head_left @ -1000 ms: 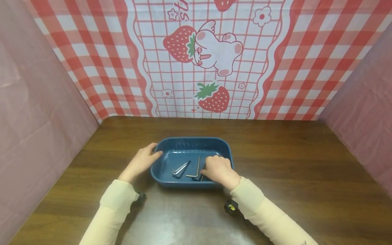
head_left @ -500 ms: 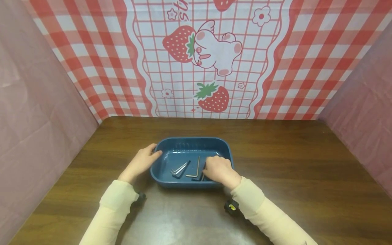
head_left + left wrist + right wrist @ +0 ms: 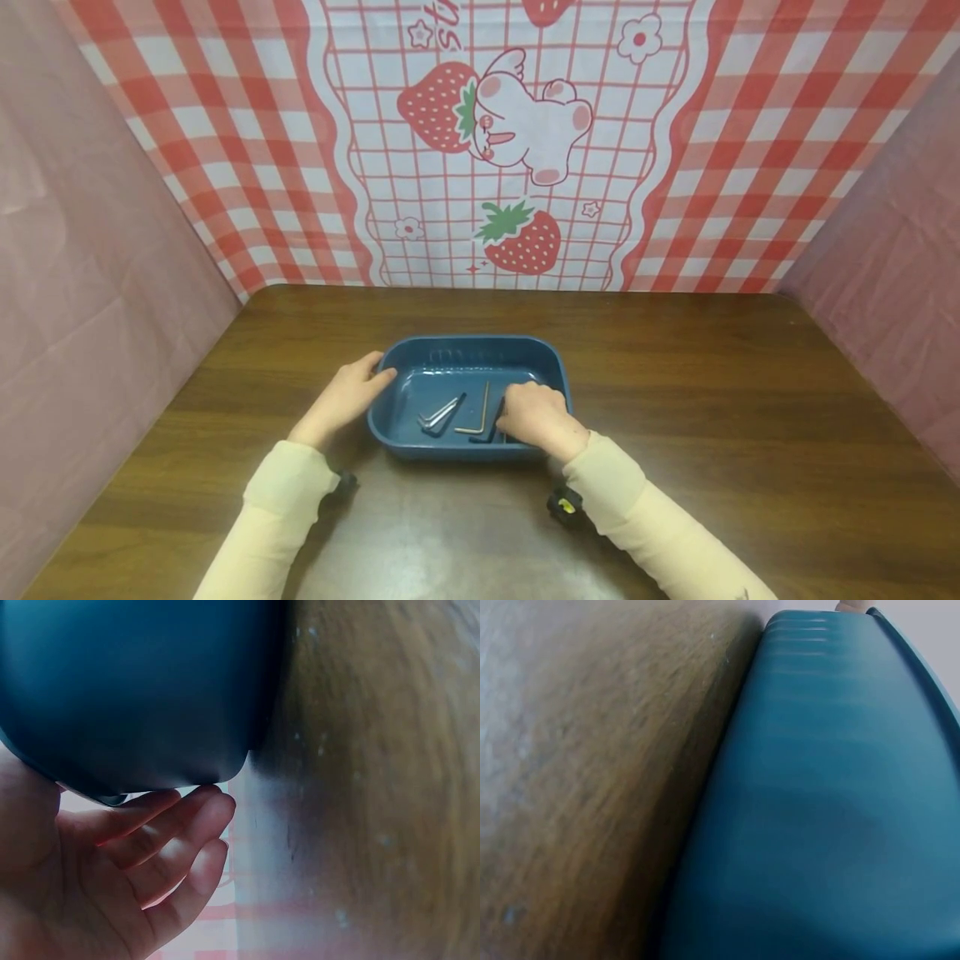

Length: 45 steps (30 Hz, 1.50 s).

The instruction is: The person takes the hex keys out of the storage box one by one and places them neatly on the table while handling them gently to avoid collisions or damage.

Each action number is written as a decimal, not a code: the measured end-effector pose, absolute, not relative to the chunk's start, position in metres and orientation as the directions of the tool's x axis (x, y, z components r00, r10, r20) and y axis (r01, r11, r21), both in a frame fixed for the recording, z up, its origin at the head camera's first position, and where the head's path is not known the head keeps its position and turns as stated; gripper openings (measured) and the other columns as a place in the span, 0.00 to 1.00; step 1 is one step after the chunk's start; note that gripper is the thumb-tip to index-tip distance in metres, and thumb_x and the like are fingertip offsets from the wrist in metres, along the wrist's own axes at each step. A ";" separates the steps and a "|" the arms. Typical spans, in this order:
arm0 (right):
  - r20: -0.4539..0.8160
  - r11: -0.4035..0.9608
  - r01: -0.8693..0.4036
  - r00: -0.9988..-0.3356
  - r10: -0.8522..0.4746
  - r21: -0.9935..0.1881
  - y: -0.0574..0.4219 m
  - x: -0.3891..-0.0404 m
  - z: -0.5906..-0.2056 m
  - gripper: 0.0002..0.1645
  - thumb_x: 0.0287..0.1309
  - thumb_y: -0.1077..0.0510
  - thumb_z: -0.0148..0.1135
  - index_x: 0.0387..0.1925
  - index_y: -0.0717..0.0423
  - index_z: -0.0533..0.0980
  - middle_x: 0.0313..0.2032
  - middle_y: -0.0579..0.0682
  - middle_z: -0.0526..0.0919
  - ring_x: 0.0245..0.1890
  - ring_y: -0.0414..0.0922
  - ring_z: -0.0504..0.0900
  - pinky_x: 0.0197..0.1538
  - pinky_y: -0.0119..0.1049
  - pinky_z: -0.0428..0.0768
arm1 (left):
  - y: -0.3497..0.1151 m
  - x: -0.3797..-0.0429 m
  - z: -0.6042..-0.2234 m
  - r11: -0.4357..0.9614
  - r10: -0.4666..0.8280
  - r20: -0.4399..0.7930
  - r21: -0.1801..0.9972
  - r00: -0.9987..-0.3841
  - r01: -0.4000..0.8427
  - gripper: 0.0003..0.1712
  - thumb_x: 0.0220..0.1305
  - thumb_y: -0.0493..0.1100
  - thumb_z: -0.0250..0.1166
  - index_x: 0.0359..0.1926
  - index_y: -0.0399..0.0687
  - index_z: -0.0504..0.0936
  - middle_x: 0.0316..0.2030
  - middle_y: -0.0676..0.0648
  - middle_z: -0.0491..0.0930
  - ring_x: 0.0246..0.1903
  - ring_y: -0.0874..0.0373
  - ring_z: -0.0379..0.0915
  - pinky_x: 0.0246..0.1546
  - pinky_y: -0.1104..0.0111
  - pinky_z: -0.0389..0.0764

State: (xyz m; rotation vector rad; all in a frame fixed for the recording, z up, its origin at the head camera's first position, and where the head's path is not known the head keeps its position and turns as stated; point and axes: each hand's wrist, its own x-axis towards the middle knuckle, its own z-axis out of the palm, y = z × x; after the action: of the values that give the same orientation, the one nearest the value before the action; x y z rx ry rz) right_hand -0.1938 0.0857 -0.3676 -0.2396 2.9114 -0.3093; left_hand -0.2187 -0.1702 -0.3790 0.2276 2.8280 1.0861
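A blue tray stands on the wooden table. My left hand holds its left end, thumb over the rim and fingers along the outer wall, as the left wrist view confirms. Inside lie silver hex keys close together at a slant. Right of them is a gold L-shaped hex key, then a black hex key. My right hand reaches into the right part with curled fingers, and the end of another gold-coloured key shows beneath it. The fingertips are mostly hidden. The right wrist view shows only the tray's outer wall.
The brown table extends around the tray on all sides. Behind it hangs a red-and-white checked cloth with strawberries, and pink curtains close off both sides. Dark wrist cameras sit under the sleeves.
Beneath my right hand, the partly hidden gold-coloured key has shifted slightly right, and the black key has settled lower and shows more. My left hand and the tray stay put.
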 end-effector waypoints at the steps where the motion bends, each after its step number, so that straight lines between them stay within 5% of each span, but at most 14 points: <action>1: -0.186 0.966 -0.135 -0.967 -0.177 -0.220 0.085 -0.194 -0.367 0.17 0.47 0.53 0.62 0.09 0.52 0.70 0.14 0.47 0.69 0.17 0.44 0.69 0.19 0.37 0.66 | -0.170 -0.219 -0.379 0.734 0.176 -0.045 0.672 -0.983 0.100 0.26 0.66 0.51 0.49 0.58 0.41 0.67 0.51 0.38 0.75 0.50 0.45 0.72 0.51 0.51 0.72; 17: -0.183 0.969 -0.131 -0.968 -0.171 -0.211 0.087 -0.195 -0.368 0.16 0.46 0.54 0.61 0.10 0.53 0.69 0.16 0.49 0.71 0.18 0.45 0.71 0.19 0.37 0.68 | -0.172 -0.221 -0.382 0.730 0.177 -0.053 0.677 -0.983 0.095 0.26 0.66 0.53 0.48 0.59 0.41 0.67 0.52 0.38 0.74 0.52 0.44 0.71 0.53 0.50 0.70; 33: 0.029 0.925 -0.185 -0.982 -0.186 -0.333 0.090 -0.194 -0.368 0.23 0.44 0.55 0.58 0.03 0.51 0.59 0.06 0.41 0.55 0.09 0.38 0.59 0.13 0.30 0.57 | -0.172 -0.221 -0.382 0.733 0.183 -0.071 0.675 -0.981 0.088 0.27 0.67 0.54 0.47 0.60 0.41 0.66 0.54 0.38 0.73 0.54 0.43 0.69 0.54 0.49 0.69; 38: 0.140 0.881 -0.217 -0.975 -0.173 -0.421 0.094 -0.194 -0.367 0.16 0.43 0.58 0.57 0.10 0.52 0.61 0.07 0.41 0.58 0.10 0.38 0.58 0.14 0.30 0.55 | -0.173 -0.222 -0.383 0.728 0.189 -0.078 0.680 -0.979 0.086 0.28 0.67 0.54 0.47 0.60 0.42 0.66 0.54 0.38 0.73 0.54 0.43 0.69 0.54 0.48 0.68; 45: 0.192 0.843 -0.244 -0.967 -0.170 -0.480 0.098 -0.192 -0.362 0.07 0.48 0.59 0.59 0.23 0.54 0.68 0.13 0.45 0.69 0.12 0.39 0.68 0.17 0.30 0.65 | -0.172 -0.221 -0.382 0.727 0.192 -0.077 0.681 -0.978 0.089 0.28 0.67 0.54 0.46 0.60 0.41 0.66 0.54 0.38 0.73 0.54 0.43 0.69 0.54 0.48 0.68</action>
State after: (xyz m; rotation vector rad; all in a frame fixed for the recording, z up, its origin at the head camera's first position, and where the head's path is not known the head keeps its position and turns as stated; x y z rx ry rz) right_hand -0.1917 0.0978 -0.3621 -0.3561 3.1513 -0.8517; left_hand -0.2208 -0.1722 -0.3820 0.2281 2.7861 1.0867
